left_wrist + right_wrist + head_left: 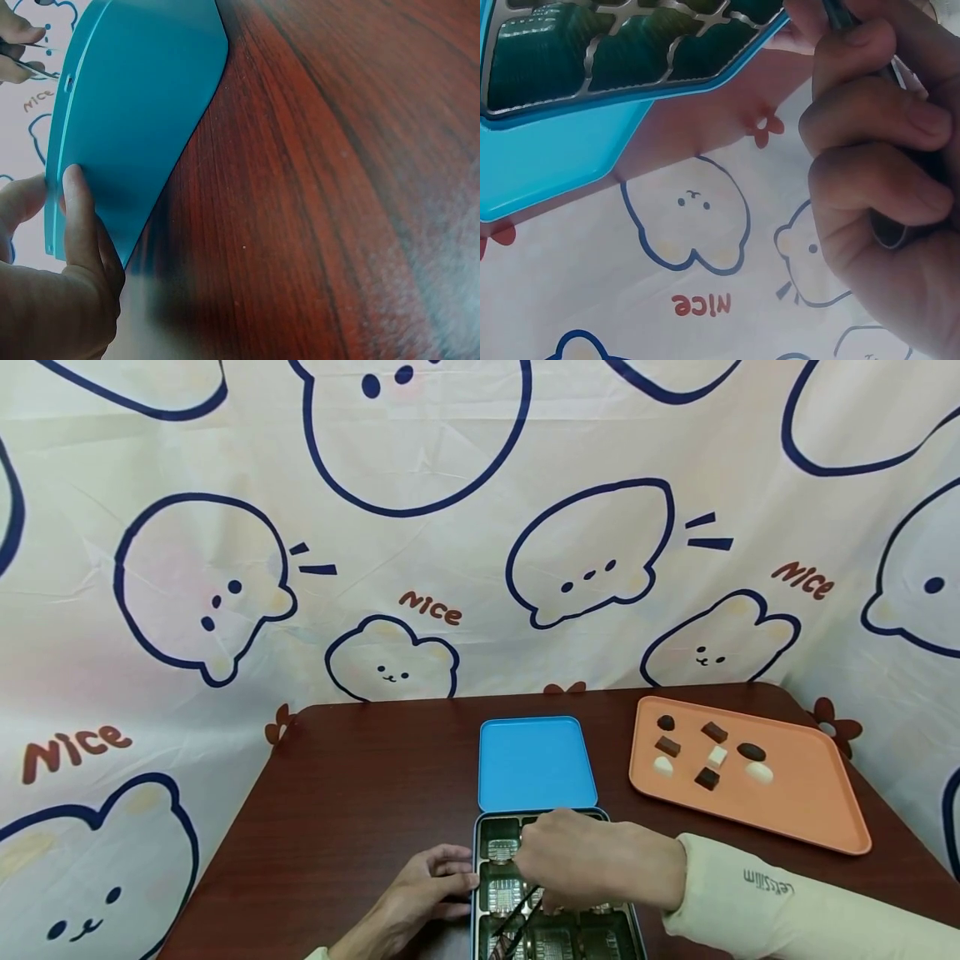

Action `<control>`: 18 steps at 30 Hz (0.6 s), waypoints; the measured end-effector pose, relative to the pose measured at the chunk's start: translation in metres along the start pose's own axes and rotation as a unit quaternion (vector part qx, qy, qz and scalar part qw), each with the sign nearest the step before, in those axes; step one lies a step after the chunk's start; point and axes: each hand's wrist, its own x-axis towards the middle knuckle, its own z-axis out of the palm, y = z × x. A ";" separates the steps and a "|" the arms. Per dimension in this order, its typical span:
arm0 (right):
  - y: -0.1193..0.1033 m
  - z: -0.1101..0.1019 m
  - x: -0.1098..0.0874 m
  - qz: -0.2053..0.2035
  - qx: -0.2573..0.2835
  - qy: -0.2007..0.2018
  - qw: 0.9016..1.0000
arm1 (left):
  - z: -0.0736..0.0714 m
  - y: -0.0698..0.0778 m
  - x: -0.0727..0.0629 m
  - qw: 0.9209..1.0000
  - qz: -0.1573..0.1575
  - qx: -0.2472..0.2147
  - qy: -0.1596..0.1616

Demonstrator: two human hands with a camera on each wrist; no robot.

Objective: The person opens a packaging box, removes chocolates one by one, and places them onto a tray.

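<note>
A blue hinged box stands at the table's near edge, its lid folded back. Inside is a shiny divided insert with several compartments. My left hand touches the box's left side with nearly straight fingers; in the left wrist view one finger lies along the outer wall. Over the box, my right hand grips slim dark tongs, whose prongs point down and left over the insert. Curled fingers wrap the handle in the right wrist view. Whether the prongs hold anything, I cannot tell.
At the back right lies an orange tray bearing several dark, brown and white chocolate-like pieces, among them a white block and a dark oval. A printed curtain hangs behind the dark wooden table.
</note>
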 end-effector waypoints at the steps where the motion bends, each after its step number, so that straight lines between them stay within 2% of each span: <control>1: 0.000 0.000 0.000 0.000 0.005 -0.001 1.000 | 0.000 0.000 0.000 1.000 -0.001 0.001 0.000; 10: -0.004 0.006 0.005 -0.008 0.005 -0.022 1.000 | 0.001 0.000 0.000 1.000 -0.005 0.002 0.001; 18: -0.006 0.008 0.006 -0.006 -0.009 -0.009 1.000 | 0.000 0.001 0.001 1.000 -0.003 0.001 0.001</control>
